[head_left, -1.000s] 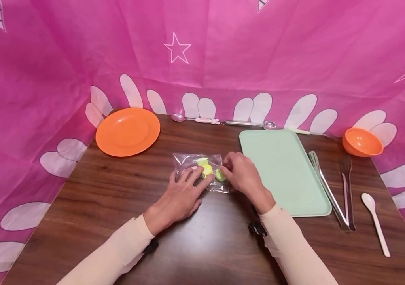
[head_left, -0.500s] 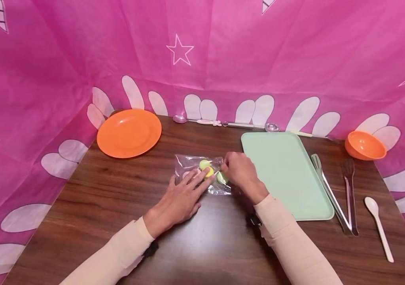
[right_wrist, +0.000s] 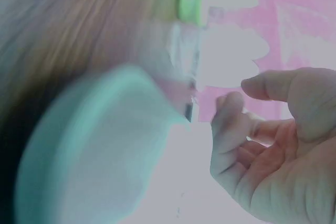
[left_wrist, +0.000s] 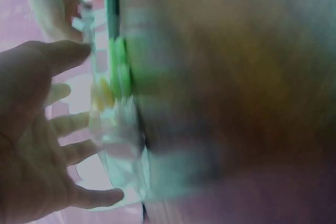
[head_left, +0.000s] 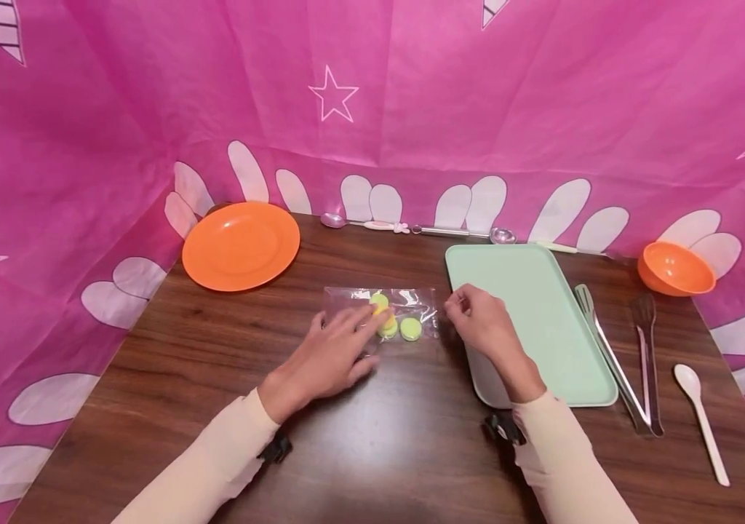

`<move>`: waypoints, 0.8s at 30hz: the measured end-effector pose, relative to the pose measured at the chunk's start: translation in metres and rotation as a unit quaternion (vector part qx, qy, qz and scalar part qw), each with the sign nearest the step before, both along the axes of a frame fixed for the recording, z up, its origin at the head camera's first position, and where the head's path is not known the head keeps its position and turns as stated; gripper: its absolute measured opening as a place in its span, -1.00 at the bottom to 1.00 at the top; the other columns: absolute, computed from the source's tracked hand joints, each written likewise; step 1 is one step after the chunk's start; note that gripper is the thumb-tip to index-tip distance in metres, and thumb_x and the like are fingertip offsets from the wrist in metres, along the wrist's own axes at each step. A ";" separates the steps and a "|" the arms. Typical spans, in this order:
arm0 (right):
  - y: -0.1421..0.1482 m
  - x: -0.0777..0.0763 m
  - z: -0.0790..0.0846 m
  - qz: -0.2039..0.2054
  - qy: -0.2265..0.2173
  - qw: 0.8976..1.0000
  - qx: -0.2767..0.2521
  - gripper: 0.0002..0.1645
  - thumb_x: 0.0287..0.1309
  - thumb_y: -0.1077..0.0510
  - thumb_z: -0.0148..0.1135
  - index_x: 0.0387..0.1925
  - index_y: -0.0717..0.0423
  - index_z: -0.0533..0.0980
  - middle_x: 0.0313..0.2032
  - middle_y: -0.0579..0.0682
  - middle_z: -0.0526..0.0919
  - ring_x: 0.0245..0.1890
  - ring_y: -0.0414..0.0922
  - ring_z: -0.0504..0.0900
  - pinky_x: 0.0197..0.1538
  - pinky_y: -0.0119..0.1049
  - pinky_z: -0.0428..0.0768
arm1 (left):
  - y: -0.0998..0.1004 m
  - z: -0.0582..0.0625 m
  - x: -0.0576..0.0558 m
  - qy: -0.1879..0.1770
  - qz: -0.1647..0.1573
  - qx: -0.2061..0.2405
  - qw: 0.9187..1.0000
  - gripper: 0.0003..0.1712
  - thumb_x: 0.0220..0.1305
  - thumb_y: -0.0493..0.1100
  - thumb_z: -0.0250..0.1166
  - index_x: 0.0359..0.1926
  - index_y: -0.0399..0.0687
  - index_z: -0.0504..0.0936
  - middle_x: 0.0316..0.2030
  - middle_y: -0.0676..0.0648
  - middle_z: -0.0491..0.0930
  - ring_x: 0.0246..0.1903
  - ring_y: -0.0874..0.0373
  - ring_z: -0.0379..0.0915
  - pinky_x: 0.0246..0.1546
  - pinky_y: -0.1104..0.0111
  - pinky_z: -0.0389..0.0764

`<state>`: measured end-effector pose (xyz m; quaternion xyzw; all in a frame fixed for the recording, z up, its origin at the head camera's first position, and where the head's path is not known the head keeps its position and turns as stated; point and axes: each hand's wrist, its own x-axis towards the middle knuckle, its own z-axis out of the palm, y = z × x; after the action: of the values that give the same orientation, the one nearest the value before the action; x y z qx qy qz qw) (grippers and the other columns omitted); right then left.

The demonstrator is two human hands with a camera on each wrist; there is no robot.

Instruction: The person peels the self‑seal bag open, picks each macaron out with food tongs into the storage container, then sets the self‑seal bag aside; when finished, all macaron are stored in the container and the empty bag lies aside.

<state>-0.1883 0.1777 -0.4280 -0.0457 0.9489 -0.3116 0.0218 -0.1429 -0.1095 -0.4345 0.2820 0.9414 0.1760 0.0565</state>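
A clear plastic bag lies flat at mid-table. In it are several small round green and yellow pieces that look like macarons, among them a green macaron near the bag's right end. Over the bag's left part, my left hand spreads its fingers, which hide some of the contents. The left wrist view shows those fingers straight and apart beside the bag. Off the bag's right end, above the tray's left edge, is my right hand. Its fingers are loosely curled, with nothing seen between them and the thumb.
A pale green tray lies right of the bag. Beyond it are metal tongs, a white spoon and an orange bowl. An orange plate is at back left. A pink-handled spoon and a metal scoop line the back.
My right hand has left the bag's right end and moved right, to the tray's edge. The bag's right end now shows, lying flatter. My left hand has stayed over the left part.
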 end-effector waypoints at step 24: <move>0.179 0.088 0.009 -0.184 0.033 0.972 0.144 -0.58 0.40 0.13 0.15 0.03 0.45 0.55 0.02 0.67 0.47 0.03 0.64 0.42 0.01 0.44 0.42 | -0.012 0.006 -0.047 -0.045 0.122 0.100 0.986 -0.68 0.36 -0.08 0.53 0.08 -0.03 0.84 -0.06 -0.07 0.83 -0.09 0.01 0.69 0.10 0.04 0.70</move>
<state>-0.1002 0.3565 -0.4193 0.1227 0.9761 -0.1685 -0.0612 -0.1904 -0.1216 -0.4283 0.1610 0.9428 0.2877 0.0484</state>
